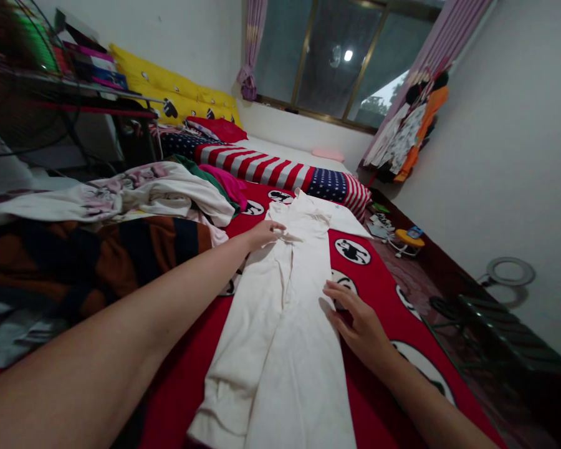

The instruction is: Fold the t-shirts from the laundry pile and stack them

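Our white garment [303, 312] lies lengthwise on the red cover [374, 280], wrinkled towards its far end. Our left hand [267, 233] rests on its left edge, fingers slightly curled, though we cannot tell whether they pinch any cloth; our right hand [355, 321] is at the opposite edge, fingers open and loosely spread. To lay the cloth neatly, we would do best to press lightly with flat palms, working outward from the middle, so that no crease gets trapped. A clothes heap [163, 193] crowds the left side; beyond stand a bed with a striped spread [262, 163] and a dark window [334, 56].
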Demonstrator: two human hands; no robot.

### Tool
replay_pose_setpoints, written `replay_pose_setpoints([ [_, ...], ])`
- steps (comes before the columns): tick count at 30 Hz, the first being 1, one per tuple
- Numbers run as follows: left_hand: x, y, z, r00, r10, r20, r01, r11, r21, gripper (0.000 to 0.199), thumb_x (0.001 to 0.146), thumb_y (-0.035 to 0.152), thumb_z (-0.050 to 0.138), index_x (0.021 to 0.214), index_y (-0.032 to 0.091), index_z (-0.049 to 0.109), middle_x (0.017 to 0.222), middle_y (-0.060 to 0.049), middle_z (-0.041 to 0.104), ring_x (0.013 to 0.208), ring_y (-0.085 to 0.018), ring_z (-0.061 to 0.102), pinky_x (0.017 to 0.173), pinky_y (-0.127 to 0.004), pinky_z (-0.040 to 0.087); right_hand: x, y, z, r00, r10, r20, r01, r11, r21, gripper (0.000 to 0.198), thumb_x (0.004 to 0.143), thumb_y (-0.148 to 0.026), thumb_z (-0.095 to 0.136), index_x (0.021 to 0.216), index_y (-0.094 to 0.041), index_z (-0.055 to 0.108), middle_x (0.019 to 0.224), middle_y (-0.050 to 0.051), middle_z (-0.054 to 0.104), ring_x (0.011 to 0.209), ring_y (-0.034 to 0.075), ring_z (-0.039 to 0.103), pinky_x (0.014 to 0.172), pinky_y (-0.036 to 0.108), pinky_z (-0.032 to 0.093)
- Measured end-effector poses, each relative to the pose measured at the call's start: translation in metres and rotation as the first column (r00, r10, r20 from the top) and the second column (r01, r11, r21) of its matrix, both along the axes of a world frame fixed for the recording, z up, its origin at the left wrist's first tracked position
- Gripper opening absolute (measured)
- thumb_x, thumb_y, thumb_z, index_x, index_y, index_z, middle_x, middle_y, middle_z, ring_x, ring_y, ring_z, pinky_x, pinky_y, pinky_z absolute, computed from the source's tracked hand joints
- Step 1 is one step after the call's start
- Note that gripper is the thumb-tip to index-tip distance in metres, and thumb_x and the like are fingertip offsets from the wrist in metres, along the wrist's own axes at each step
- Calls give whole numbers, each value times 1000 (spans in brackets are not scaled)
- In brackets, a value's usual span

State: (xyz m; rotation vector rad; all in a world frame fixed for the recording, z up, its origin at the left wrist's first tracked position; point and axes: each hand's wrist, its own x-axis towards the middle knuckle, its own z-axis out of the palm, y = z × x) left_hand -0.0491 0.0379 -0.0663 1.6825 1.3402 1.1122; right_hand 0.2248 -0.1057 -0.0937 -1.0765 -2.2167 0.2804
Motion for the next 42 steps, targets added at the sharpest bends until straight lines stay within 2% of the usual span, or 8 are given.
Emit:
replay_pose_setpoints([
  [8,-22,-123,13,821,-135,-554,231,967,108,24,62,10,64,84,19,70,90,-4,64,87,-19,59,80,-25,44,30,-36,-2,996,56,68,-55,998,-6,24,91,-27,50,111,-29,63,127,7,60,114,23,60,95,40,53],
  [13,-43,-217,45,619,-568,-542,380,821,-426,21,74,40,71,77,19,69,66,2,64,58,-12,56,51,-20,35,37,-36,-9,995,75,72,-75,997,-10,26,90,-26,51,112,-31,63,127,6,60,114,23,60,95,39,53],
  [17,-46,-253,48,552,-582,-597,406,813,-417,19,65,27,80,80,22,70,74,1,68,65,-14,59,55,-21,36,33,-32,-11,994,90,56,-90,996,4,25,89,-28,52,111,-31,63,126,6,60,112,23,61,94,39,53],
  [20,-43,-263,54,539,-616,-574,445,787,-427,9,69,15,74,74,21,69,69,1,67,62,-14,58,55,-21,37,32,-32,-11,994,95,56,-96,995,12,24,89,-29,52,110,-32,64,127,5,60,112,23,61,94,39,54],
  [25,-49,-258,84,501,-851,-158,577,465,-672,4,77,19,68,80,20,72,67,0,67,61,-13,59,54,-18,43,35,-42,-6,984,134,118,-142,988,59,34,87,-25,52,119,-34,61,134,6,55,119,25,57,95,42,54],
  [30,-67,-220,62,535,-461,-708,509,844,-165,55,69,0,58,117,26,65,125,-6,61,114,-25,55,97,-31,42,34,-48,0,942,226,250,-258,961,103,44,88,-18,49,125,-39,58,141,1,49,128,24,49,98,43,52],
  [34,-71,-192,33,405,-407,-819,640,765,-64,80,69,-3,53,139,34,45,154,-4,30,141,-28,27,114,-42,24,25,-47,5,895,261,362,-310,947,82,46,91,-16,43,127,-39,57,141,1,49,131,23,45,103,46,46],
  [42,-60,-197,37,304,-489,-818,791,608,-70,66,81,10,57,140,35,43,151,-5,35,141,-28,28,116,-52,17,7,-45,9,867,332,370,-334,941,-62,38,94,-18,43,121,-37,61,140,1,51,137,22,36,111,53,31],
])
